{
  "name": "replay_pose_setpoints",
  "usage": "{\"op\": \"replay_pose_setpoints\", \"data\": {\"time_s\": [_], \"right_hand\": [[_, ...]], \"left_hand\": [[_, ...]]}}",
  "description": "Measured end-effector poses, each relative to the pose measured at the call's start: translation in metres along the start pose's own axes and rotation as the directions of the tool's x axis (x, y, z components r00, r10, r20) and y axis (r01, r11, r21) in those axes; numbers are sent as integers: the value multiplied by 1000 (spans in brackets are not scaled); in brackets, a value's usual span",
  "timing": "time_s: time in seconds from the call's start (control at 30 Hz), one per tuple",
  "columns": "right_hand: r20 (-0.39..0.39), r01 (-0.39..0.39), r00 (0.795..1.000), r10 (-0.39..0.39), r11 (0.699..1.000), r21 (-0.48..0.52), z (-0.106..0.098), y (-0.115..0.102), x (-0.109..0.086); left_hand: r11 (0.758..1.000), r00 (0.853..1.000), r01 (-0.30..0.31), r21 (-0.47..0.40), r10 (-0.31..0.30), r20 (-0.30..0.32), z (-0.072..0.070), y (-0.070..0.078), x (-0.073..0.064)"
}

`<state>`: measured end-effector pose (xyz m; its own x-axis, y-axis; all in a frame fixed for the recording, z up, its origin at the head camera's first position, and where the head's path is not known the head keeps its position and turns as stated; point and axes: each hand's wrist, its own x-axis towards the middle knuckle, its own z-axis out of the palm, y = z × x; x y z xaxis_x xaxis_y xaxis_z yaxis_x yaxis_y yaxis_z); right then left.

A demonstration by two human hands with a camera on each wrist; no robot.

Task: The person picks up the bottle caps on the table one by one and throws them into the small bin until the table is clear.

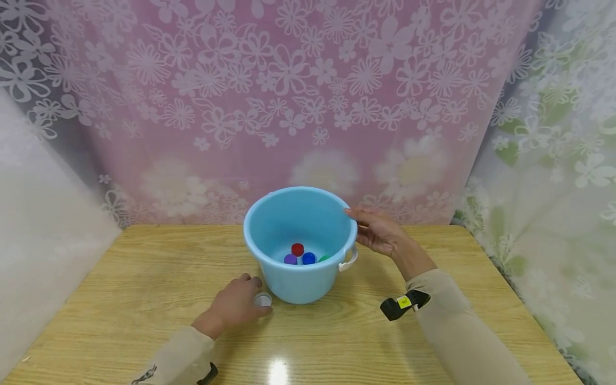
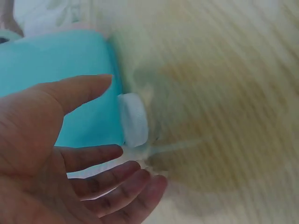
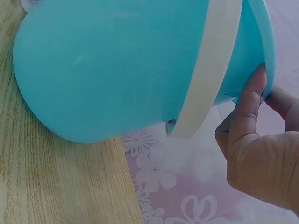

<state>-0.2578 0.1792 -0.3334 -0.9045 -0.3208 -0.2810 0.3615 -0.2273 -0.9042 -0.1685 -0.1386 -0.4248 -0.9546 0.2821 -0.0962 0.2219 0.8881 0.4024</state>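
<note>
A light blue bucket stands on the wooden table, with several small pieces with coloured tops at its bottom: a red one, a purple one, a blue one and a partly hidden green one. My right hand grips the bucket's rim at the right, as the right wrist view also shows. Left of the bucket's base is a small round white cap. Around it my left hand spreads its thumb and fingers, with a gap between them and the cap in the left wrist view.
The bucket's white handle hangs down along its side. Behind the wooden table hangs a pink flowered curtain, with pale curtains at both sides. A black wrist strap sits on the right sleeve.
</note>
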Motion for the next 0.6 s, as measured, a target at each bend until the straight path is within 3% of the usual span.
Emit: {"op": "replay_pose_setpoints", "data": {"time_s": [0.2,0.6], "right_hand": [[1,-3,1000,3,1000,6,0,0,1],[4,2,1000,-2,1000,2,0,0,1]], "left_hand": [[996,998,-44,73,47,-42,8,1,0],[995,993,-75,72,81,-82,9,1,-5]]}}
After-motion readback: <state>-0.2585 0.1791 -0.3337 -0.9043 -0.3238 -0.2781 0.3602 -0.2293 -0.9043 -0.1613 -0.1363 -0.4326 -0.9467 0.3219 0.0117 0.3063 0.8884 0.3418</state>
